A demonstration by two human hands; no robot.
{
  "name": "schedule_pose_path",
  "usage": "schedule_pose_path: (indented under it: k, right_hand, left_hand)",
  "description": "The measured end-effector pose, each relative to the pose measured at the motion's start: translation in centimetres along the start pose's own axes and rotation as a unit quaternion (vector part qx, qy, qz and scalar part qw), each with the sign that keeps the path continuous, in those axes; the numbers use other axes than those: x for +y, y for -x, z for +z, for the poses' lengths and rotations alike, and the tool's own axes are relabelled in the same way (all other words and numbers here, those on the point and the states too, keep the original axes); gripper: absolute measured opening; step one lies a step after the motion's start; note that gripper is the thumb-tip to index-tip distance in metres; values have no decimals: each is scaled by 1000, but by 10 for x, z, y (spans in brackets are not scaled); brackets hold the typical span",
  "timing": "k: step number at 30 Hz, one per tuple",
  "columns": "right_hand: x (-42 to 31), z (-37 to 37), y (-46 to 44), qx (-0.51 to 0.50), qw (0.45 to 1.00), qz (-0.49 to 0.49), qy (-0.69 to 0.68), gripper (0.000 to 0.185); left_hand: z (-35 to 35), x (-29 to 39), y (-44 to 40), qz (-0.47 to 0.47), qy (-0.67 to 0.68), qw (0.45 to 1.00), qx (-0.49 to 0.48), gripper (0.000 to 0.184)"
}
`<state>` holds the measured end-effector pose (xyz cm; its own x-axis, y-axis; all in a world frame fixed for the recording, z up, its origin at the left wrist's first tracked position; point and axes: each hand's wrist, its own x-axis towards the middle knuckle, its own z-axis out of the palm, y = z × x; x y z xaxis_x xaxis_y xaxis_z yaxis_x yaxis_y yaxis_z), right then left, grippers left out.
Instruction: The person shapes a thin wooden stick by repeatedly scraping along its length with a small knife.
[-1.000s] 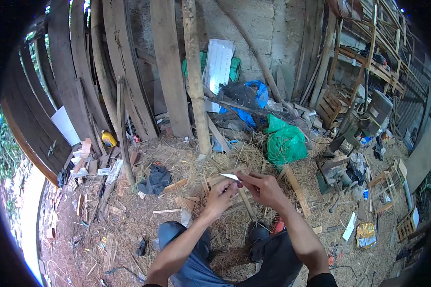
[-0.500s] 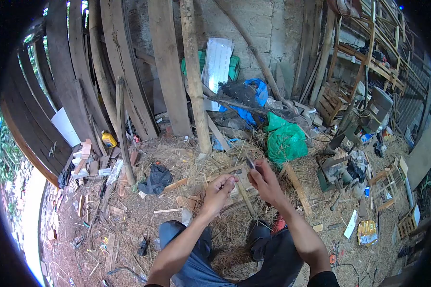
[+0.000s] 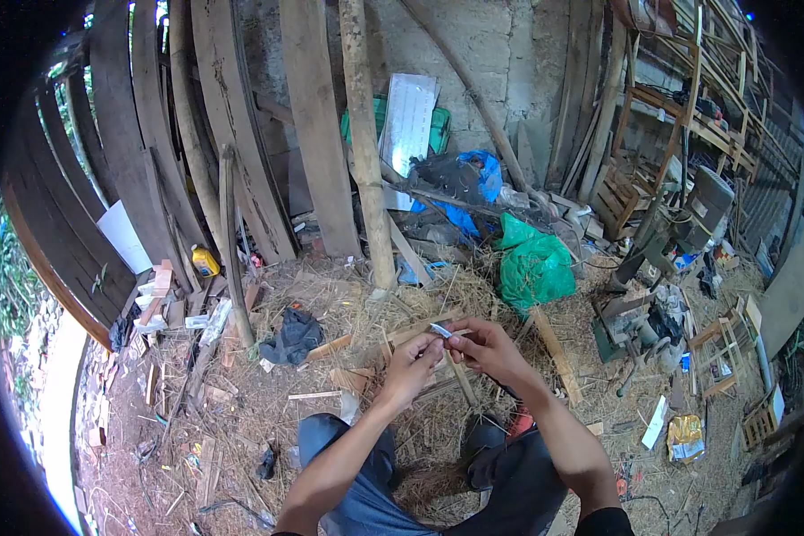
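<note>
My left hand (image 3: 411, 364) is closed in a pinch on a small, thin piece, too small to name surely. Close against it, my right hand (image 3: 484, 350) is wrapped round a knife, whose short shiny blade (image 3: 440, 330) points up and to the left over the left fingertips. The blade appears to meet the small piece, though the fingers hide the exact contact. Both hands are above the straw-strewn ground, in front of my knees. A narrow wooden stick (image 3: 463, 384) stands slanted below them, between my legs.
A green plastic bag (image 3: 536, 275) lies ahead to the right, a black plastic bag (image 3: 292, 338) to the left. A wooden post (image 3: 366, 170) rises in front. Machinery (image 3: 679, 232) stands at right. A yellow bottle (image 3: 205, 262) sits by the plank wall; wood scraps litter the ground.
The right hand has moved left and down, bringing the blade from upright and apart to the left fingertips. The left hand has shifted slightly right, and the hands now nearly touch.
</note>
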<state>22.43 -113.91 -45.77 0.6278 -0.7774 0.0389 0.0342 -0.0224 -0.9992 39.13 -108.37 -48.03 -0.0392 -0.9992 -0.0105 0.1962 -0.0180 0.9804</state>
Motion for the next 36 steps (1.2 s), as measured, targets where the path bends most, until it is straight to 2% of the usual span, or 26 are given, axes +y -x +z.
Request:
schedule_pose_path:
  k: [1, 4, 10, 14, 16, 17, 19, 23, 25, 26, 28, 33, 35, 36]
  right_hand:
    - [0, -2, 0, -11, 998, 41, -47, 20]
    - [0, -6, 0, -16, 991, 74, -113, 19]
    - [-5, -11, 4, 0, 991, 74, -109, 20]
    - [-9, -12, 4, 33, 990, 80, -109, 20]
    - [-2, -25, 1, 145, 988, 39, -38, 21]
    - [-2, -36, 1, 146, 988, 40, -38, 21]
    - [-7, -58, 2, 253, 960, -14, -117, 24]
    - [-10, -54, 11, 237, 965, 1, -114, 27]
    - [-8, -27, 9, 150, 983, 39, -94, 27]
    - [-7, -19, 6, 152, 983, 39, -96, 27]
    - [-2, -8, 5, 11, 995, 44, -86, 24]
    - [-2, -15, 2, 19, 989, 84, -120, 17]
    - [3, -17, 1, 32, 992, 83, -90, 15]
    - [2, -17, 2, 33, 992, 84, -91, 15]
  left_hand:
    - [-1, -1, 0, -11, 1, 1000, -1, 13]
    - [-1, 0, -1, -19, 5, 1000, -7, 13]
    - [-4, 7, -3, -101, 83, 990, -42, 15]
    - [-7, 3, -6, -118, 124, 984, -48, 16]
    - [-9, 1, -5, -136, 109, 982, -66, 18]
    - [-10, 2, -2, -137, 109, 982, -67, 18]
    - [-10, 6, 4, -145, 75, 983, -86, 20]
    - [-8, 3, -2, -138, 110, 983, -58, 20]
    - [-5, 3, -4, -126, 127, 982, -60, 19]
    - [-3, -1, -6, -127, 126, 982, -61, 19]
    - [1, -8, -7, -107, 99, 987, -67, 18]
    - [1, -3, -1, -92, 6, 995, -45, 18]
    - [4, -8, -1, -78, -30, 996, -34, 18]
    - [4, -11, -2, -10, -83, 996, -28, 19]
